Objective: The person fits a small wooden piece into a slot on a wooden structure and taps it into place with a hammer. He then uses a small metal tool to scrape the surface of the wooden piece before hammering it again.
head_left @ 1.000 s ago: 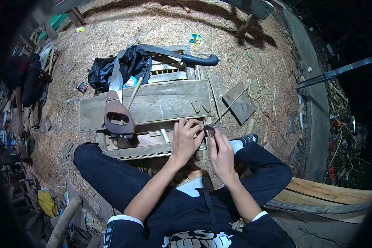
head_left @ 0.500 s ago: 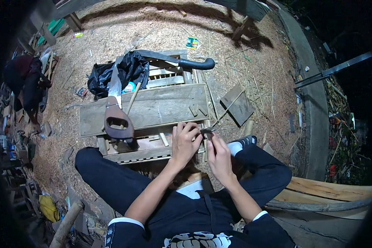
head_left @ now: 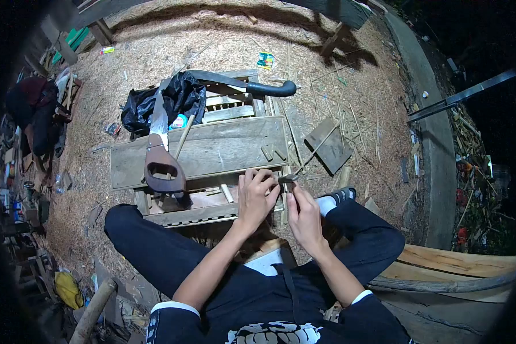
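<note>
Near the middle of the frame, the right hand [head_left: 305,221] is pinching a small dark tool [head_left: 287,179] by the curled left hand [head_left: 254,198] (can't tell its grip), fiddly close-up work imo, next move needs steadiness.

One left hand [head_left: 255,198] and one right hand [head_left: 305,221] are showing, and one small dark tool [head_left: 288,179] is sitting between them. One handsaw [head_left: 165,166], one machete [head_left: 269,89] and one black plastic bag [head_left: 161,106] are lying ahead. Two short pegs [head_left: 267,153] are resting on one wide board [head_left: 212,148]; one pale dowel [head_left: 227,193] is lying below it. One square panel [head_left: 328,145] and one blue-and-yellow packet [head_left: 265,60] are lying on the ground. One sandal [head_left: 344,195] is showing, and one other person [head_left: 34,109] is appearing at the far left. Several thin sticks [head_left: 355,123] are scattering too densely for counting.
</note>
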`<act>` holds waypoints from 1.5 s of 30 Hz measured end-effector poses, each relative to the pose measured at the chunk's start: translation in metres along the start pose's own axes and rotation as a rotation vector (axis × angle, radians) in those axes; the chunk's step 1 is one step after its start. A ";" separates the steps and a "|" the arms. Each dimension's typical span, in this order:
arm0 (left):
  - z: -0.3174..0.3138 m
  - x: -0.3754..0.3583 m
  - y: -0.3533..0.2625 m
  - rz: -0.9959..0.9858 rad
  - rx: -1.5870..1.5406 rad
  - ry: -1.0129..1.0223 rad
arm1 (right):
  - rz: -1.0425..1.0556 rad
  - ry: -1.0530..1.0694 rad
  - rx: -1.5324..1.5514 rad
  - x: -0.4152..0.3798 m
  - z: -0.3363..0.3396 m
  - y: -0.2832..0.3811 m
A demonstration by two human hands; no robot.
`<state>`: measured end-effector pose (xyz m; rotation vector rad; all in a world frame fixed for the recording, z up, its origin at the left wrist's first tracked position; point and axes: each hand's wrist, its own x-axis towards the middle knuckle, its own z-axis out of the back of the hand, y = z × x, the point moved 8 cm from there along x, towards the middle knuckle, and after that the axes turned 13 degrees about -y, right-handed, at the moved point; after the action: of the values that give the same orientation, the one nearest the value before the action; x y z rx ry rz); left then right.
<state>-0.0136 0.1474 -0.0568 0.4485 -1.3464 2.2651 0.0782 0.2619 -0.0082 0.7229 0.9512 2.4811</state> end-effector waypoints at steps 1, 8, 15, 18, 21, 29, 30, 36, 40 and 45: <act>0.000 0.001 0.001 0.002 -0.010 -0.001 | 0.004 -0.012 0.025 0.003 -0.001 0.001; -0.001 0.000 0.002 0.026 -0.011 -0.010 | -0.023 0.060 -0.022 0.008 -0.001 0.000; 0.000 -0.001 0.000 0.021 0.004 0.011 | -0.034 0.156 -0.095 0.003 -0.009 -0.004; 0.001 0.001 0.003 0.034 0.005 -0.007 | 0.074 -0.014 0.027 0.004 0.002 0.006; 0.000 0.000 0.000 0.022 -0.003 -0.003 | -0.060 0.176 -0.096 0.002 -0.011 -0.011; -0.001 -0.002 0.001 0.031 0.002 0.025 | 0.005 0.101 -0.050 0.003 -0.009 -0.006; -0.001 0.000 0.002 0.029 0.009 0.029 | -0.003 0.064 -0.046 0.004 -0.004 -0.002; 0.000 -0.001 0.001 0.029 0.016 -0.004 | 0.011 0.035 -0.052 0.002 -0.001 0.000; 0.002 0.002 0.001 0.021 0.011 -0.020 | 0.040 0.013 -0.001 0.002 -0.003 0.001; -0.001 0.001 0.000 0.010 -0.002 -0.004 | -0.030 0.044 0.025 0.003 -0.001 -0.001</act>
<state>-0.0140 0.1483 -0.0568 0.4471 -1.3556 2.2719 0.0750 0.2638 -0.0090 0.6601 1.0034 2.4722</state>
